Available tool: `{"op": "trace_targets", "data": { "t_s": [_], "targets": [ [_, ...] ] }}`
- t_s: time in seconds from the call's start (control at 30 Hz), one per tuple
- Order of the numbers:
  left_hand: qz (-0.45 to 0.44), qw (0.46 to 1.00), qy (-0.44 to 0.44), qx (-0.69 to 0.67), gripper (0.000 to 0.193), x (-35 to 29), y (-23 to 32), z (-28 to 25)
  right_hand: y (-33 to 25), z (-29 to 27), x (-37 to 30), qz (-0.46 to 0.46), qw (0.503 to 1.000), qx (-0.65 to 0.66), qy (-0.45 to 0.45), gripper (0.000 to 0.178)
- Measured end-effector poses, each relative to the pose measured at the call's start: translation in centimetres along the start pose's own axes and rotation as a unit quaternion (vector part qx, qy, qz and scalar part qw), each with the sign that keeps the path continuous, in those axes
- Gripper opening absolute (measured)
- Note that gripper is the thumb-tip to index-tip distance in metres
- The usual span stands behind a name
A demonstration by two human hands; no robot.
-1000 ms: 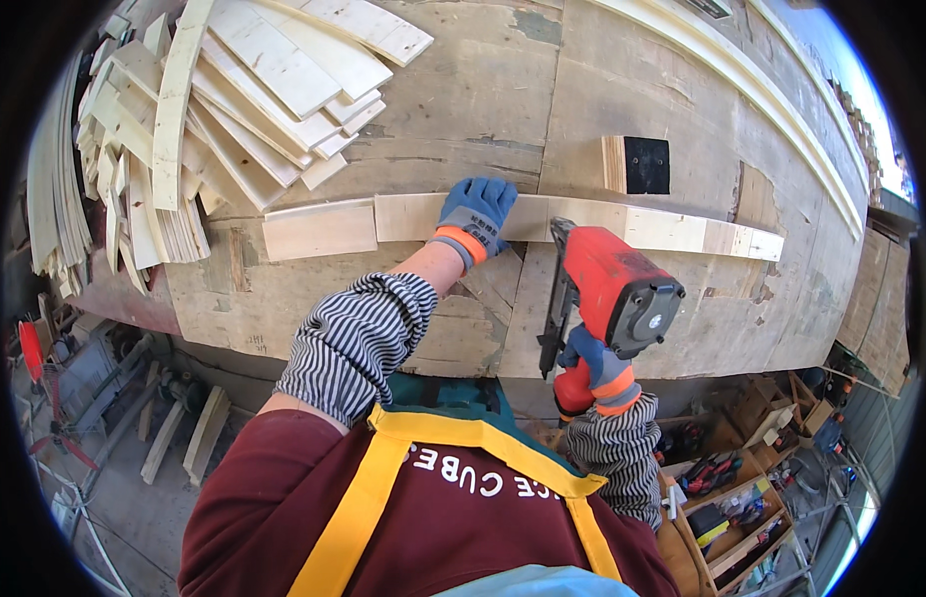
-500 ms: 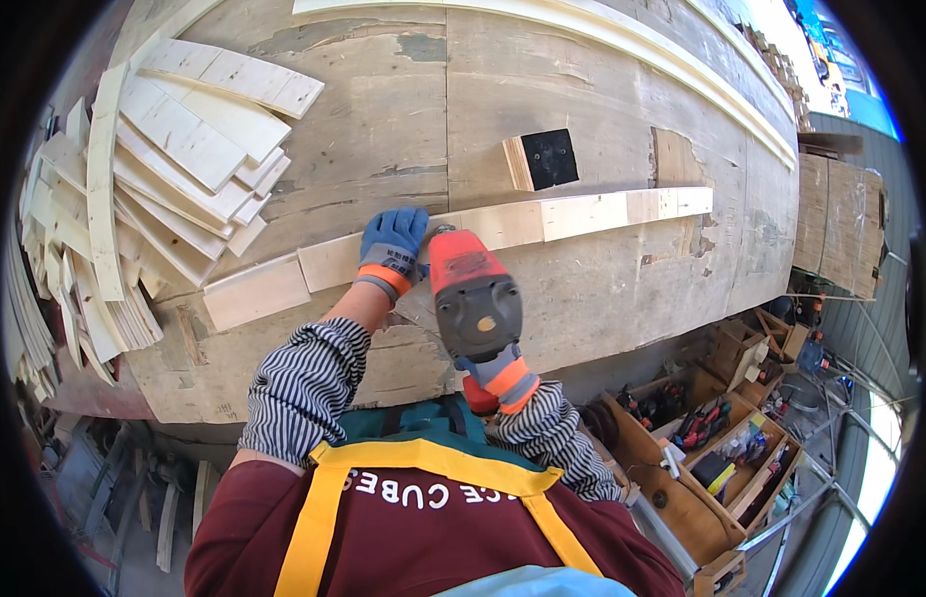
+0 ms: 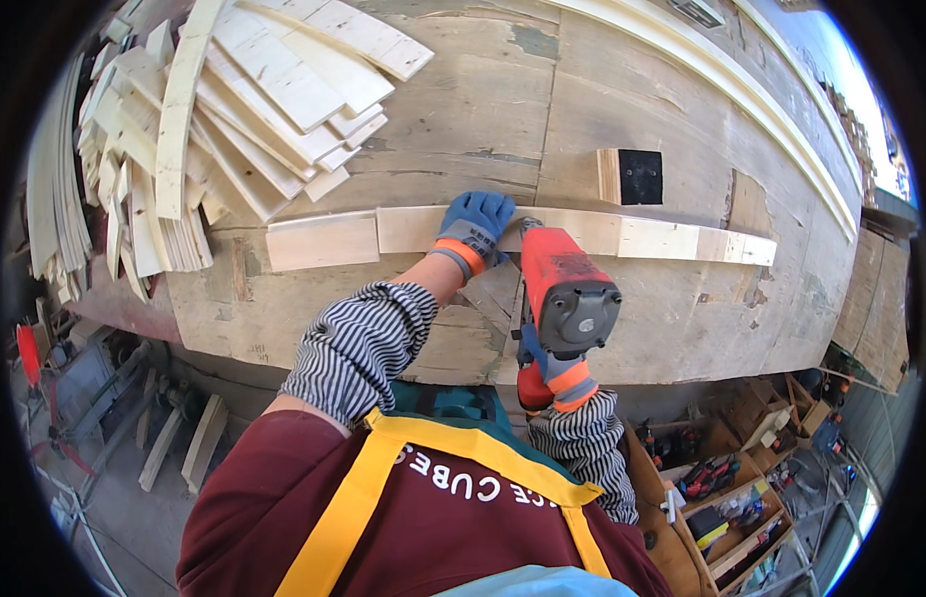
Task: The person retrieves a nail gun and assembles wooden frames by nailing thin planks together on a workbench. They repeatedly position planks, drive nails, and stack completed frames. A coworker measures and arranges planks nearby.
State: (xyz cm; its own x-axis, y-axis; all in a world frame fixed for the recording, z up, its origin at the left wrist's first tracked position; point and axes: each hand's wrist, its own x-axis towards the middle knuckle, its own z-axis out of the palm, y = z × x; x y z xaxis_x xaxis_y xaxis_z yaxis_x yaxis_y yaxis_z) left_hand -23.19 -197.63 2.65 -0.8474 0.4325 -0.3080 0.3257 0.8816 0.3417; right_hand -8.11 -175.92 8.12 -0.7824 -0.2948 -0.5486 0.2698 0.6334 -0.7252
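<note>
A long pale strip of wooden boards (image 3: pixel 572 227), joined end to end in a slight curve, lies across the table. My left hand (image 3: pixel 472 227), in a blue and grey glove with an orange cuff, grips the strip with its fingers bent over the top. Just right of it, a red and black nail gun (image 3: pixel 564 289) has its nose at the strip. My right hand (image 3: pixel 560 370), gloved the same way, is wrapped round the nail gun's handle; the gun body partly hides its fingers.
Loose pale boards (image 3: pixel 284 90) are piled at the far left of the worn plywood table (image 3: pixel 463 109). A wooden block with a black face (image 3: pixel 641 177) stands beyond the strip. Long battens (image 3: pixel 712 75) run along the far side. A wooden tool box (image 3: pixel 682 497) sits below right.
The view has swung left, so the table and strip appear further right. The nail gun has tilted a little, its nose still at the strip. Both hands keep their hold.
</note>
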Motion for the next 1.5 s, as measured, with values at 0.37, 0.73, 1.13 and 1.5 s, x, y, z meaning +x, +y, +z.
{"op": "trace_targets", "data": {
  "t_s": [0.37, 0.73, 1.13, 1.5],
  "targets": [
    [-0.009, 1.000, -0.018, 0.019, 0.099, -0.7, -0.1, -0.9, -2.1, -2.9, 1.6, 0.093, 0.943, 0.317, -0.039, 0.018],
    [-0.067, 0.996, -0.011, 0.055, 0.091, -7.9, -9.1, -1.4, -8.6, -2.6, 0.0, 0.122, 0.942, 0.314, -0.006, 0.020],
    [-0.115, 0.987, -0.083, 0.072, 0.088, -6.6, -7.5, -3.2, -10.3, -1.2, 0.0, 0.123, 0.947, 0.295, -0.021, 0.014],
    [-0.042, 0.994, -0.079, 0.055, 0.083, -3.7, -4.6, -2.0, -9.4, -2.6, -1.6, 0.128, 0.950, 0.284, 0.002, 0.017]
  ]
}}
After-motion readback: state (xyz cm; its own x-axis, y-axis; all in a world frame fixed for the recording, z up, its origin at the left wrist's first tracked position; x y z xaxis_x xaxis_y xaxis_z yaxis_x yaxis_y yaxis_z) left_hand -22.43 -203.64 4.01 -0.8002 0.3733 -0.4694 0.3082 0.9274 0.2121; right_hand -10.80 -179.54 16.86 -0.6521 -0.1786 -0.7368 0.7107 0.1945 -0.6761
